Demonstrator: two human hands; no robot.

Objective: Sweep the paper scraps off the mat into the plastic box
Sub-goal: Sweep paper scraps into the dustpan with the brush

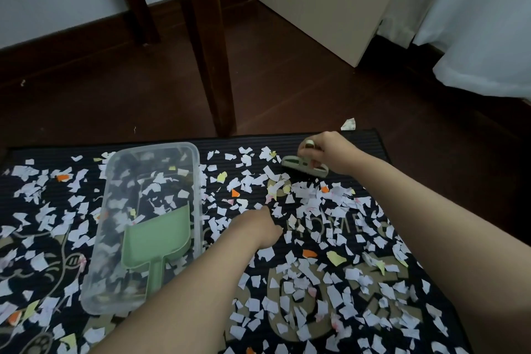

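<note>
A dark doormat (370, 141) lies on the floor, strewn with several white, yellow and orange paper scraps (313, 201). On its left part stands a clear plastic box (195, 169) with scraps inside and a green dustpan (156, 241) leaning in it, handle toward me. My right hand (330, 152) grips a small grey-green hand brush (304, 166) at the mat's far edge, bristles down on the mat. My left hand (258, 228) rests on the mat just right of the box, fingers curled down among the scraps; whether it holds any is hidden.
Two dark wooden table legs (209, 46) stand just beyond the mat's far edge. A beige cabinet (330, 0) and a white curtain (474, 17) are at the back right. One stray scrap (349, 124) lies on the brown wooden floor past the mat.
</note>
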